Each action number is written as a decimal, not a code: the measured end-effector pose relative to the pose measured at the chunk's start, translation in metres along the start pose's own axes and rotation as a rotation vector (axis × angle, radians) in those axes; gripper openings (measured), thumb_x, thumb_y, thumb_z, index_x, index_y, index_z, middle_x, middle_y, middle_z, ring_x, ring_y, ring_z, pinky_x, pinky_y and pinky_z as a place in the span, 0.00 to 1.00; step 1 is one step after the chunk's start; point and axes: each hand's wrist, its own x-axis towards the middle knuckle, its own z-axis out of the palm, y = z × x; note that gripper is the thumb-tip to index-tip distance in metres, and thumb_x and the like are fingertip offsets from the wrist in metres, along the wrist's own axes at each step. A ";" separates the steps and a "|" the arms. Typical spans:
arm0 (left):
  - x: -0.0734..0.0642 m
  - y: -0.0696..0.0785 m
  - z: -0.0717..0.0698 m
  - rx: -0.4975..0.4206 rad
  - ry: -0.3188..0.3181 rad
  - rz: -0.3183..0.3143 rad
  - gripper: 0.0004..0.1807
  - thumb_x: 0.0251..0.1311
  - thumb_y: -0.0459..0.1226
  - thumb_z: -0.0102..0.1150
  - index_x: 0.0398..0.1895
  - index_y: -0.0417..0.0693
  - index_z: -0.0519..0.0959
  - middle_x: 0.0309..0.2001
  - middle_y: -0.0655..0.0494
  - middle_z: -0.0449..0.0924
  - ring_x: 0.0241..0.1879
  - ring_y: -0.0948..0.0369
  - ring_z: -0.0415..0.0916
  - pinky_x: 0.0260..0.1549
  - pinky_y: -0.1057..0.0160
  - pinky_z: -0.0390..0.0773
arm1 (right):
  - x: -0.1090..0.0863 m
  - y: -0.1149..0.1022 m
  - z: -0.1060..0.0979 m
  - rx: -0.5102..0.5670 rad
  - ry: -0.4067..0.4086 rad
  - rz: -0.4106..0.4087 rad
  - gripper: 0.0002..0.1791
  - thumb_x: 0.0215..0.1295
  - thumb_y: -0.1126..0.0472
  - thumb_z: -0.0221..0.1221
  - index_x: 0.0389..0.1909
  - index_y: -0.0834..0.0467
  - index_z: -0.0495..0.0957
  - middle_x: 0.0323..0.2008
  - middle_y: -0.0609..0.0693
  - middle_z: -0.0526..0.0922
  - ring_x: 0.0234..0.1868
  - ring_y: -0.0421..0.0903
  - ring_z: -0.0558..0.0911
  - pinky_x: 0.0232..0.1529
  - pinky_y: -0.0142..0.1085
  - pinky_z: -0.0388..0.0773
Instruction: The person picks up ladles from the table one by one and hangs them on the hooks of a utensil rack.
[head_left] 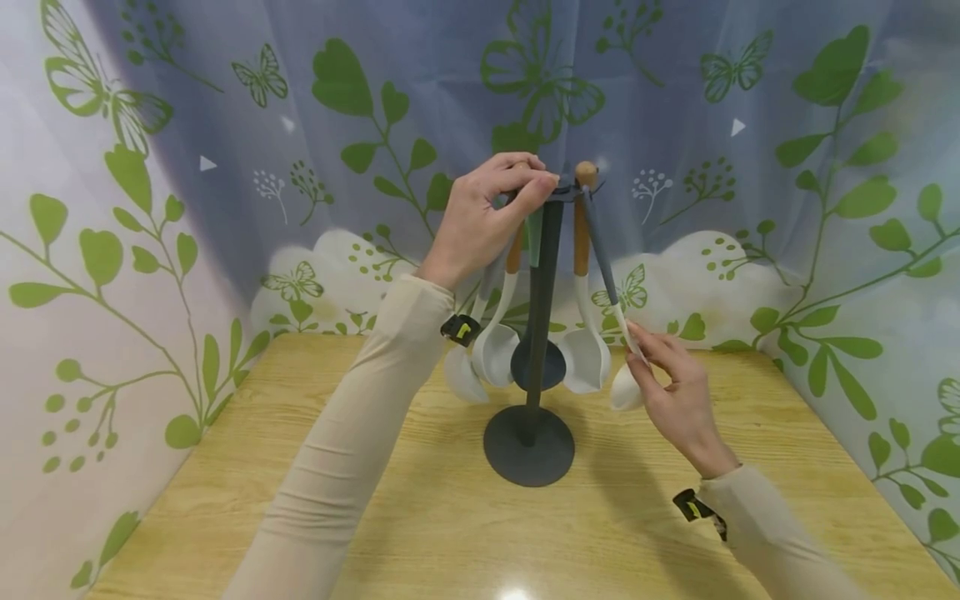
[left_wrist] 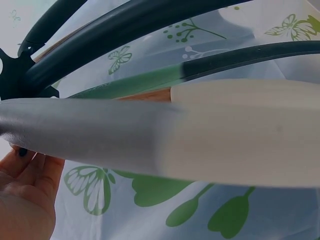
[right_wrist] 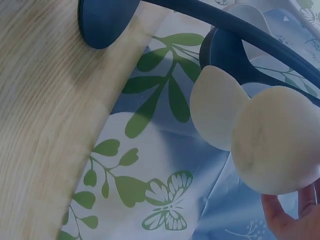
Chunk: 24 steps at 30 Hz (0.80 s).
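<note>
A dark utensil stand rises from a round base, with several kitchen utensils hanging round its top. My left hand grips the stand's top, fingers curled over it and partly covering the hooks. In the left wrist view, a grey-and-cream handle crosses before the left hand. My right hand pinches the white lower shaft of a ladle with a grey-blue handle, which slants from the stand's top. Its white bowl partly hides the right hand in the right wrist view.
A white ladle with a wooden handle hangs right of the post. Left of it are a dark ladle, a white ladle and another pale utensil. The wooden table meets a patterned cloth backdrop.
</note>
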 end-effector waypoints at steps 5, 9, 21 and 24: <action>0.000 0.000 0.000 0.002 0.000 -0.007 0.13 0.70 0.40 0.54 0.48 0.46 0.86 0.53 0.56 0.78 0.41 0.69 0.73 0.42 0.65 0.75 | -0.001 -0.001 0.005 0.014 -0.007 0.003 0.28 0.58 0.79 0.62 0.61 0.61 0.77 0.36 0.58 0.80 0.46 0.27 0.75 0.51 0.16 0.72; -0.001 0.001 0.000 0.011 -0.005 -0.019 0.14 0.70 0.41 0.54 0.49 0.48 0.86 0.56 0.55 0.77 0.43 0.69 0.74 0.42 0.66 0.76 | -0.004 0.000 0.007 0.013 -0.011 0.055 0.29 0.58 0.77 0.63 0.62 0.60 0.76 0.38 0.57 0.80 0.47 0.28 0.76 0.53 0.17 0.72; -0.004 0.004 0.003 0.019 0.009 -0.059 0.16 0.71 0.43 0.52 0.55 0.51 0.83 0.62 0.57 0.74 0.59 0.71 0.70 0.56 0.71 0.70 | -0.012 -0.001 0.008 0.082 0.018 0.159 0.24 0.66 0.74 0.58 0.62 0.59 0.76 0.43 0.54 0.81 0.47 0.29 0.78 0.54 0.21 0.74; -0.004 0.005 0.006 0.020 0.008 -0.071 0.18 0.72 0.44 0.50 0.59 0.53 0.80 0.65 0.58 0.71 0.62 0.72 0.67 0.59 0.71 0.68 | -0.013 -0.001 0.008 0.111 0.050 0.208 0.20 0.70 0.70 0.56 0.61 0.57 0.78 0.43 0.43 0.81 0.47 0.30 0.79 0.53 0.19 0.74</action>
